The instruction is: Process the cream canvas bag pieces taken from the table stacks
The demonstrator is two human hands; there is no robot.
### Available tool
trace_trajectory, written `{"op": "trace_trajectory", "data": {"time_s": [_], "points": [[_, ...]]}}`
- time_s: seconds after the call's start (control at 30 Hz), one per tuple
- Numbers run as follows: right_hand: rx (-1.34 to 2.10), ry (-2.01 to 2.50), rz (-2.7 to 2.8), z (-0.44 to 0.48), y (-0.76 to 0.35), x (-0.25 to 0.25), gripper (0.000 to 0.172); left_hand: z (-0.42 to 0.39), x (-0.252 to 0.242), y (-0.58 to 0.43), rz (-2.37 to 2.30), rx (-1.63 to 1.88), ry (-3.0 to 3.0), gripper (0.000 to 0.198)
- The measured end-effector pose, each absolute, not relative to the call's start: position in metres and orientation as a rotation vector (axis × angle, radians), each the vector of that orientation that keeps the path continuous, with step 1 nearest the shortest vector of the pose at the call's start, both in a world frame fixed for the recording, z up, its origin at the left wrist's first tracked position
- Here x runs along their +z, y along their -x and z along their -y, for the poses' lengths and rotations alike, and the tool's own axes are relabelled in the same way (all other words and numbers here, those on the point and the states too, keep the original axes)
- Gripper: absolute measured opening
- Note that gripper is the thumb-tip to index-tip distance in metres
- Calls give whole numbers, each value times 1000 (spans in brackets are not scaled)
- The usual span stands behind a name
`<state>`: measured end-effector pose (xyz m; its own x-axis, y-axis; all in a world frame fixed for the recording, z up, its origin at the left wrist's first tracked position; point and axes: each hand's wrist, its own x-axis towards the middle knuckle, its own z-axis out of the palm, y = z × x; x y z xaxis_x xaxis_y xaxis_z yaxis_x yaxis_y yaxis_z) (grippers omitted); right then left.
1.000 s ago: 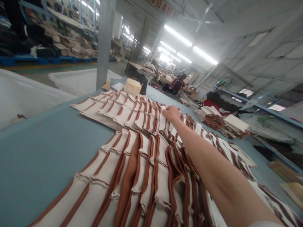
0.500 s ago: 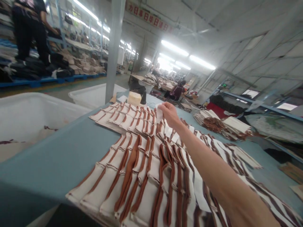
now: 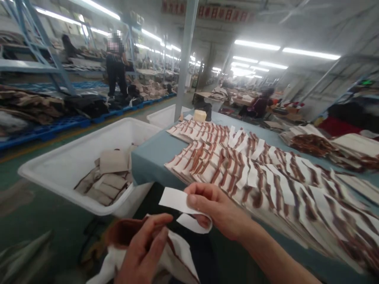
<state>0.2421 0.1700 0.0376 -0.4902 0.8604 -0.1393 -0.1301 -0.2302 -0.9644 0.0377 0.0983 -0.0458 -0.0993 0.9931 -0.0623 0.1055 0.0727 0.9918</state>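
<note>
My right hand (image 3: 210, 205) pinches a white strip (image 3: 171, 199) between thumb and fingers; the strip curls under, its loose end below the hand. My left hand (image 3: 148, 248) is just to the left, fingers bent over a cream fabric piece with brown trim (image 3: 180, 252). The piece hangs low in front of me, partly hidden by that hand. A small gap separates my left fingertips from the strip. Beyond lie overlapping rows of cream fabric pieces with brown edges (image 3: 207, 157) on the blue-grey table (image 3: 151, 157), several with white strips (image 3: 253, 173) laid across them.
Left of the table stands a white bin (image 3: 89, 154) holding fabric pieces (image 3: 109, 177). A metal post (image 3: 185, 59) rises by the table's far left corner, near a yellowish block (image 3: 199, 115). Fabric stacks (image 3: 314, 144) lie at the right. Two people (image 3: 115, 67) are farther off.
My right hand has come back from the far rows towards me, carrying the white strip. My left hand and the fabric piece have come into view. The view has swung left.
</note>
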Motion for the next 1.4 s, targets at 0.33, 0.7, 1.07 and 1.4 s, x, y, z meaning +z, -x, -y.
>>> {"op": "trace_trajectory", "data": {"time_s": [0.33,0.7,1.07,1.4], "points": [[1830,1031,1328,-67,-233,-13,60,-30,-47,-24,-1077,1017,-1134,49],[1518,1059,1493,-40,-224,-28,53,-5,-47,-26,-1155,1037,-1479,44],[1355,1067,1389,-25,-213,-39,32,-2,-38,-28,-1259,975,-1596,37],[1688,1028,862,-12,-208,-56,61,2,-52,-5,-1166,699,-1055,29]]}}
